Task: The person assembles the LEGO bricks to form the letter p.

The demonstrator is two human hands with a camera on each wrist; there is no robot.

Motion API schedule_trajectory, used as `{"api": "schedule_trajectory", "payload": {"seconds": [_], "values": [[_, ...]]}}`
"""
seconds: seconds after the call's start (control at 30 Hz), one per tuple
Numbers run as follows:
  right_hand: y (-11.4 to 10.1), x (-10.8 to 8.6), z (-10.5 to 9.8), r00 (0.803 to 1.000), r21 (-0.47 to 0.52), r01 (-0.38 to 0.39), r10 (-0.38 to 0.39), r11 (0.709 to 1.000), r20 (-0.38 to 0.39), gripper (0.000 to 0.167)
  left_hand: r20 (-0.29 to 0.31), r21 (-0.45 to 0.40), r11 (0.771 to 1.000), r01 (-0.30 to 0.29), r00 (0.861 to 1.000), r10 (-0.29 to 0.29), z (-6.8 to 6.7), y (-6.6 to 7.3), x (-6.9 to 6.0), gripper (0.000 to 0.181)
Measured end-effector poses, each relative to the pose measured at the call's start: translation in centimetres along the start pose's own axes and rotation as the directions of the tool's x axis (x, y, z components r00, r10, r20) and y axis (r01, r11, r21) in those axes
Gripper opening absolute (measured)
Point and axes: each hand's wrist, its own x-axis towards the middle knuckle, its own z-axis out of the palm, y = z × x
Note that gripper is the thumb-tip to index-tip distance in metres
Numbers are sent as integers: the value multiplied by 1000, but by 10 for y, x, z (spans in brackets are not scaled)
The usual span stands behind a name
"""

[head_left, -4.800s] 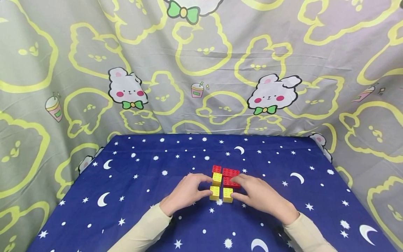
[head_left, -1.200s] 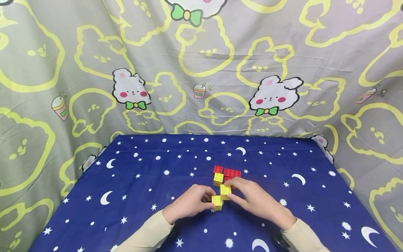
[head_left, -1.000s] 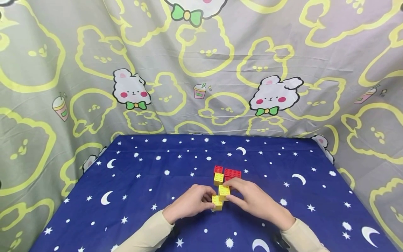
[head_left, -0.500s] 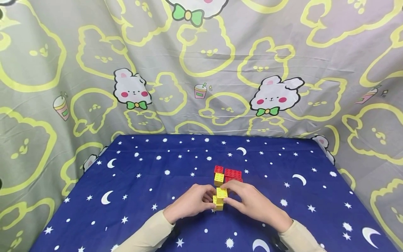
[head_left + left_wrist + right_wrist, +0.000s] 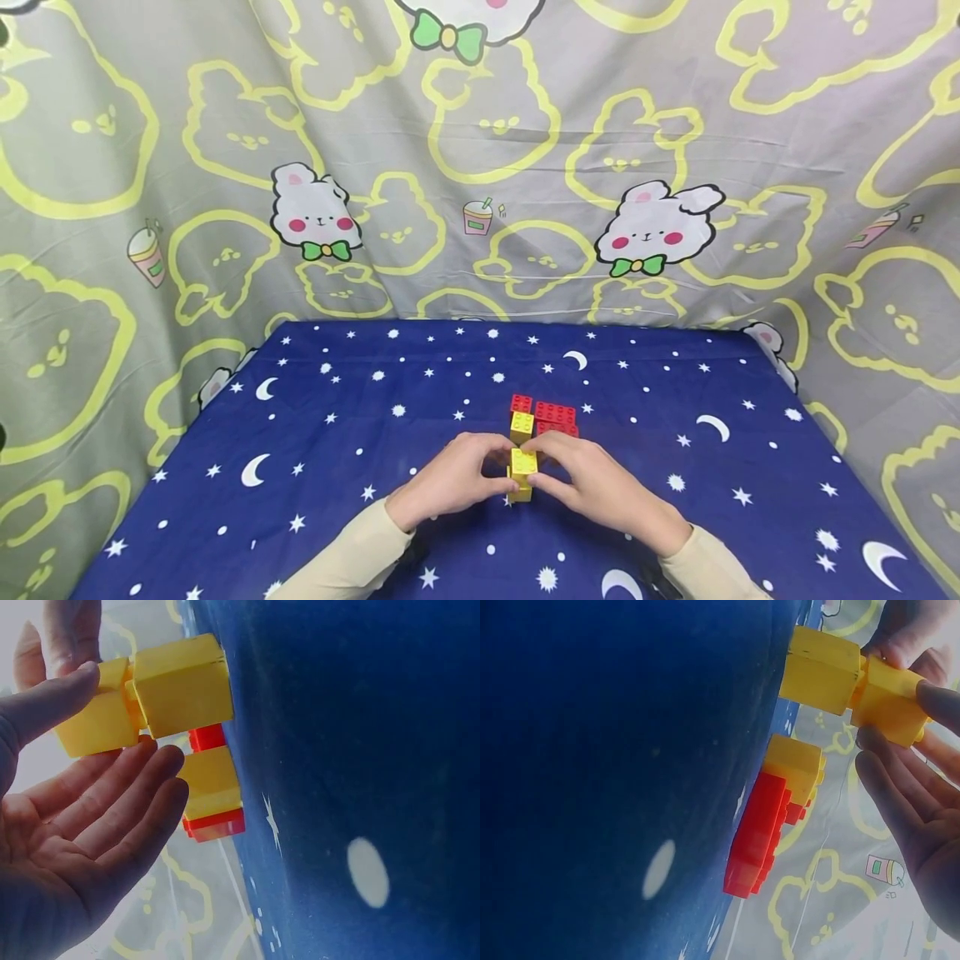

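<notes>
In the head view, an upper yellow brick (image 5: 524, 462) sits over a lower yellow brick (image 5: 521, 493), slightly offset. My left hand (image 5: 455, 479) pinches the upper brick from the left, and my right hand (image 5: 600, 487) pinches it from the right. Both wrist views show the upper brick (image 5: 96, 724) between thumb and fingertips, with the lower brick (image 5: 821, 671) standing on the cloth beneath it. Whether their studs are fully pressed together I cannot tell.
Just behind the hands stand another yellow brick (image 5: 522, 427), a small red brick (image 5: 521, 403) and two longer red bricks, one at the back (image 5: 556, 412) and one partly behind my right hand (image 5: 564, 429). A patterned curtain (image 5: 525, 275) hangs behind the dark blue cloth (image 5: 360, 517).
My right hand has carried its yellow brick left, over the front yellow brick. My left hand has moved up from that lower brick to the upper one.
</notes>
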Motion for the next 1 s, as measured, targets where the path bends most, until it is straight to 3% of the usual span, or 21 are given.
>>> {"api": "schedule_trajectory", "payload": {"seconds": [0.27, 0.47, 1.0], "values": [[2, 0, 1, 1000, 0, -23, 23, 1000, 18, 45, 4, -38, 999, -4, 1000, 4, -1, 1, -1, 26], [3, 1, 3, 999, 20, -29, 28, 999, 35, 42, 11, -87, 996, -3, 1000, 4, 2, -1, 0, 25], [-1, 2, 2, 993, 80, -58, 49, 995, 106, 36, 33, -104, 995, 7, 999, -4, 1, 1, -2, 26]]}}
